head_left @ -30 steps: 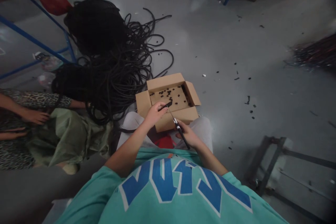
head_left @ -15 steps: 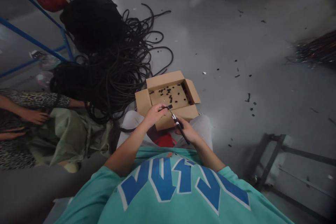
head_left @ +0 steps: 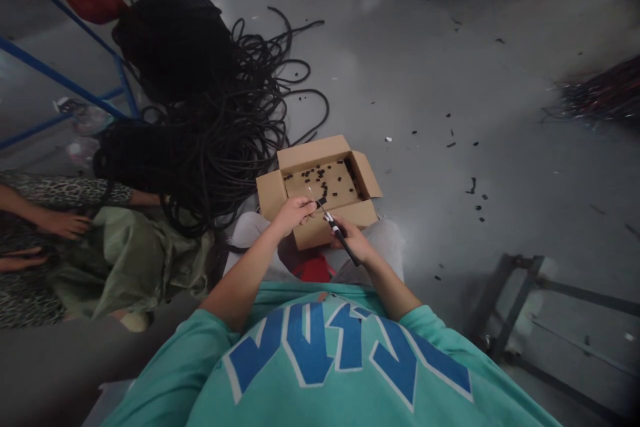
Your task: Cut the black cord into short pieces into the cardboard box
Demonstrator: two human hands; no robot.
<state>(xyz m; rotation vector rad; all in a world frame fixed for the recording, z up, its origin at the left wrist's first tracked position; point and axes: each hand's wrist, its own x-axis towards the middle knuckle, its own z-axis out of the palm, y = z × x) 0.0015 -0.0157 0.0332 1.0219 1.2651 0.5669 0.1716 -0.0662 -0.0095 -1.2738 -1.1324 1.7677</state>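
Note:
My left hand (head_left: 296,213) is closed on a small black piece (head_left: 321,202) that sticks out past its fingertips. My right hand (head_left: 351,240) is wrapped round the black handle of a thin-bladed tool (head_left: 338,232). The tool's slim metal tip points up and left, close beside the black piece. Both hands are over the near flap of an open cardboard box (head_left: 334,221), between my knees. Inside the box lie several small black pieces (head_left: 323,177).
A large heap of black cord (head_left: 220,140) lies left of the box. At the left, another person's hand (head_left: 65,221) rests near green cloth (head_left: 120,247). Blue metal frames (head_left: 65,77) stand upper left, a dark metal frame (head_left: 520,307) lower right. Black scraps (head_left: 473,185) dot the floor.
The tool in my right hand has tilted, its tip now further up and left over the box. My left hand has shifted slightly with the black piece.

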